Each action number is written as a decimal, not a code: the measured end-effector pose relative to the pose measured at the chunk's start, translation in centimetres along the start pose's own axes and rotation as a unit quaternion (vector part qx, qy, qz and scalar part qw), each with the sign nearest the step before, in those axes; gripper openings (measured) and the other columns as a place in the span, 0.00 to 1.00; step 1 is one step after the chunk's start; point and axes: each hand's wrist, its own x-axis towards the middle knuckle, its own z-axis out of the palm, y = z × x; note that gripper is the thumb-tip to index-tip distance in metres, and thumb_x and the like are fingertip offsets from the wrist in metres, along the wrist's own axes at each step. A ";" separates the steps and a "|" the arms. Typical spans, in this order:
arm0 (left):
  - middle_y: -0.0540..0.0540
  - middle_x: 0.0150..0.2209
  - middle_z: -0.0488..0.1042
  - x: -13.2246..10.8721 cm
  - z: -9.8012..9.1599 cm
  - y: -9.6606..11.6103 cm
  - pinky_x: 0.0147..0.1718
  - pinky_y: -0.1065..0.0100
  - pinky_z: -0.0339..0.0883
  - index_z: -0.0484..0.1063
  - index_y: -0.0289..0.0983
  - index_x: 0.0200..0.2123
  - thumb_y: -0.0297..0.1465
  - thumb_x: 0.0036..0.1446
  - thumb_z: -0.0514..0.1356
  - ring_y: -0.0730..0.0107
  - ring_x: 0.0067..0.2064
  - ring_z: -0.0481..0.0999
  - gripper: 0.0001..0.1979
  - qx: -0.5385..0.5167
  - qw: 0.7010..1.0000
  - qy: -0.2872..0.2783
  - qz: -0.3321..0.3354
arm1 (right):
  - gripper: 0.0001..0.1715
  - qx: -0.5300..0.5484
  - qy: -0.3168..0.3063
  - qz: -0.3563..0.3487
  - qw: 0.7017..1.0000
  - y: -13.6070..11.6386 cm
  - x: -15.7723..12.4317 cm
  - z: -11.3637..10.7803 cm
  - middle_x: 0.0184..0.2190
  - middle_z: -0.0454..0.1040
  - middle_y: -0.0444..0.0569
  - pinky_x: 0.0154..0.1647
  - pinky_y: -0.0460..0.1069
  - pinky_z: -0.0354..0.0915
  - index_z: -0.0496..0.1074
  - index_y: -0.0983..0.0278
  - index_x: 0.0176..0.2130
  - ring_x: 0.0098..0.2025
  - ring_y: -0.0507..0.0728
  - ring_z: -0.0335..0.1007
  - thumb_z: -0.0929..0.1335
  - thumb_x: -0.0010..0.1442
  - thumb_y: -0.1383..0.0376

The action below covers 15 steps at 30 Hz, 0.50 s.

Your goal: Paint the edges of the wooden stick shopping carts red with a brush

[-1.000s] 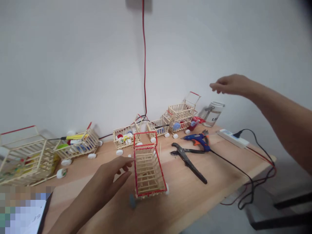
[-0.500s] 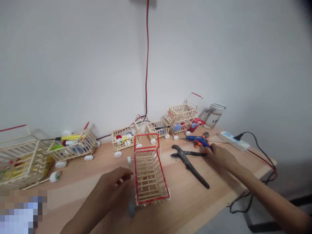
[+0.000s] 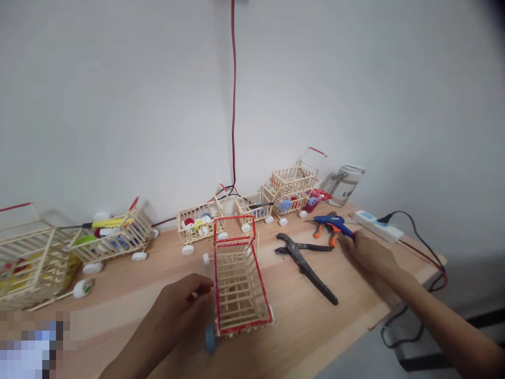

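Observation:
A toy shopping cart (image 3: 235, 308) built of thin wooden sticks, its rim and handle red, stands in front of me. On its left side my left hand (image 3: 189, 295) has bent fingers, the tips meeting the side bars. My right hand (image 3: 369, 252) is closed around the back end of a blue glue gun (image 3: 329, 221), low over the table, with the nozzle pointing left. Just under the glue gun lie the orange handles (image 3: 333, 235) of a small hand tool. Between cart and right hand are large black pliers (image 3: 305, 266), jaws toward the back.
Several more stick carts, including one with white caps (image 3: 201, 223), line the wall. A yellow-handled screwdriver (image 3: 106, 223) lies across another cart. At the back right are a clear jar (image 3: 347, 187) and a white power strip (image 3: 379, 226) with cords running over the wooden table's edge.
My right hand has shifted right with the glue gun, uncovering more of the orange handles beneath. My left hand stays beside the cart. The view has turned slightly.

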 end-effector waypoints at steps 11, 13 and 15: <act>0.48 0.37 0.81 -0.2 0.0 0.1 0.35 0.68 0.67 0.76 0.40 0.40 0.35 0.60 0.55 0.64 0.38 0.78 0.12 0.003 1.000 0.002 -0.009 | 0.25 -0.016 0.040 -0.186 0.982 -2.2 -2.9 -3.7 0.47 0.74 0.58 0.46 0.55 0.61 0.72 0.62 0.45 0.47 0.62 0.70 0.56 0.64 0.51; 0.48 0.37 0.81 -0.2 0.1 0.0 0.35 0.68 0.67 0.76 0.40 0.40 0.35 0.60 0.54 0.65 0.37 0.78 0.12 0.006 1.000 -0.004 -0.009 | 0.22 -0.009 0.023 -0.247 0.969 -4.4 -3.9 -2.9 0.48 0.74 0.55 0.48 0.53 0.61 0.72 0.60 0.47 0.49 0.59 0.69 0.58 0.64 0.53; 0.49 0.37 0.81 -0.1 0.2 -0.2 0.35 0.69 0.67 0.76 0.40 0.41 0.35 0.61 0.54 0.65 0.37 0.78 0.12 0.005 1.000 -0.011 -0.007 | 0.19 -0.018 0.014 -0.272 0.962 -6.6 -4.5 -1.7 0.46 0.74 0.58 0.48 0.54 0.61 0.73 0.64 0.45 0.48 0.61 0.69 0.61 0.62 0.57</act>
